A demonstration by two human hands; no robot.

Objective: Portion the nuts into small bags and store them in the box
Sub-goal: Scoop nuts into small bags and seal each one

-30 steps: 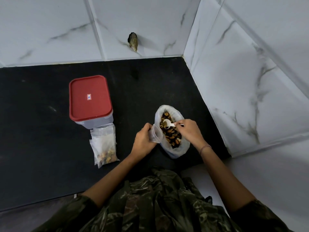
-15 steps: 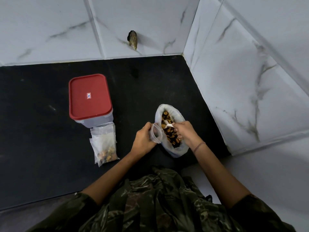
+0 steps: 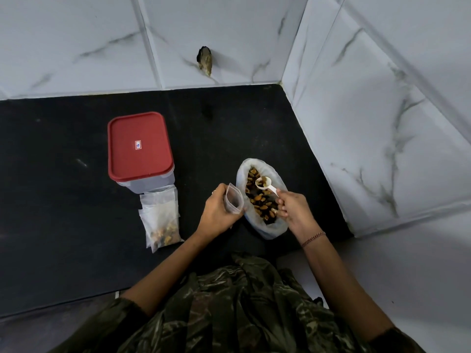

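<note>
Since half a second ago your scoop point(image 3: 263, 183) has come up out of the nuts point(image 3: 257, 201). It now rides loaded above the heap, where before its bowl was down among them. Your right hand point(image 3: 297, 212) pinches the end of the scoop's handle, with the other fingers curled under. The nuts still sit in the large bag point(image 3: 270, 231), which stands with its mouth rolled open.

Just to its left, touching its side, is the small bag point(image 3: 234, 201). Your left hand point(image 3: 216, 214) wraps round it and holds it upright with the mouth open. Whether it holds any nuts yet cannot be made out.

Further left, filled bags point(image 3: 159, 217) lie overlapped, at least two, with nuts settled in their near ends, right against the box point(image 3: 146, 186). The box's red lid point(image 3: 139, 146) is on, so by the look of it nothing is stored yet.

Judging by this, you are partway through: a few portions done, one in hand, and plenty of nuts left. Still ahead are tipping this scoop, sealing the bag, opening the box and packing the bags in. All of it sits on the black surface point(image 3: 63, 200).
</note>
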